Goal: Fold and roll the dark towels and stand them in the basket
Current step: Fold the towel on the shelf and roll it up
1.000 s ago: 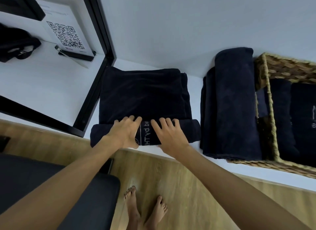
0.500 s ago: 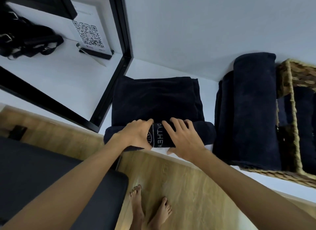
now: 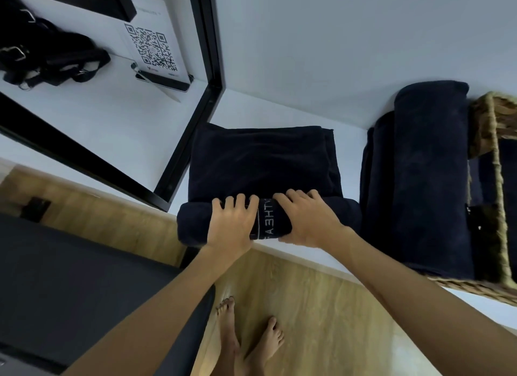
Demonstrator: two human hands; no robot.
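**Rolling step, part done**

Since the earlier frame the roll (image 3: 268, 221) has thickened and sits further onto the flat towel (image 3: 263, 157). Left hand (image 3: 230, 224) and right hand (image 3: 305, 219) both grasp it, fingers curled over its top, at the shelf (image 3: 302, 249) front edge. Next move: roll on toward the wall, where room remains. Basket (image 3: 495, 163) stands right, beyond a rolled towel (image 3: 430, 179).

A guest room or spa-style changing area, by the look of it.

Identical dark towels (image 3: 263, 163) lie on a white shelf (image 3: 302, 249) beside a wicker basket (image 3: 495, 129); a QR-code sign (image 3: 152, 49) stands far left, and bare feet (image 3: 249, 339) rest on wood flooring (image 3: 321, 319).
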